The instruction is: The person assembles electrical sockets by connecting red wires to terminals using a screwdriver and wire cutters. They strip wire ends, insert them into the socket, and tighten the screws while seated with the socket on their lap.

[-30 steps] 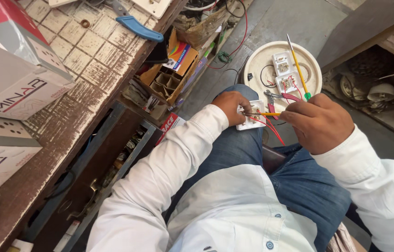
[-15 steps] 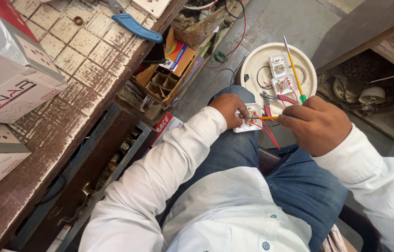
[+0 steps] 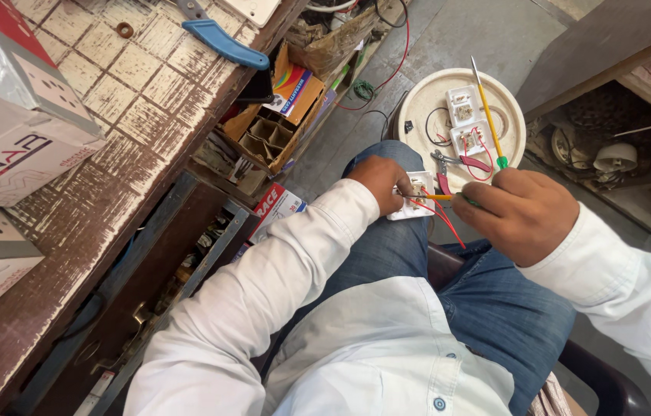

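Both white-sleeved arms reach forward over the lap. The left hand [image 3: 378, 181] is curled, fingers pinched shut. Just beside it, the right hand [image 3: 522, 212] is fisted, knuckles up.

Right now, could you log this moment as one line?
left hand: holds white socket | right hand: holds screwdriver | red wires: attached

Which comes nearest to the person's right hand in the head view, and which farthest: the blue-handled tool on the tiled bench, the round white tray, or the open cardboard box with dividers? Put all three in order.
1. Round white tray: just above the right hand, on the floor.
2. Open cardboard box: to the left, at the bench edge.
3. Blue-handled tool: upper left, on the tiled bench.
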